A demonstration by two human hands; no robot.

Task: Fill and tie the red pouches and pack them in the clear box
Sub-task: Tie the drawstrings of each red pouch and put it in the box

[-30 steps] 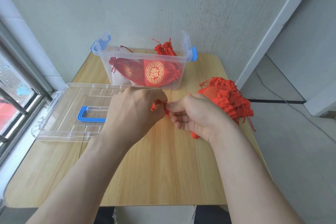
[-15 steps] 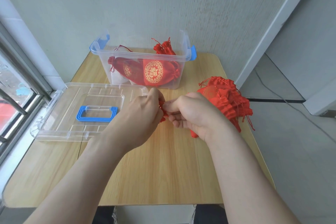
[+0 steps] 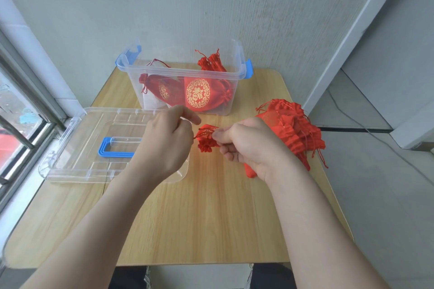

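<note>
A red pouch (image 3: 206, 139) is held above the middle of the wooden table (image 3: 199, 218). My right hand (image 3: 249, 145) grips its gathered neck, and the pouch body pokes out below my palm. My left hand (image 3: 169, 141) pinches the red drawstring just left of the neck. Behind them stands the clear box (image 3: 185, 70) with blue latches, holding several filled red pouches with gold emblems (image 3: 198, 92). A heap of flat red pouches (image 3: 293, 129) lies at the table's right edge, partly hidden behind my right hand.
The clear lid (image 3: 94, 148) with a blue handle lies flat on the table's left side, under my left wrist. A window frame runs along the left, a wall stands behind the box, and the floor drops off to the right.
My left hand has pulled back to the left, drawing the string out from the pouch neck. The ruffled mouth now shows between my hands. My right hand has stayed in place.
</note>
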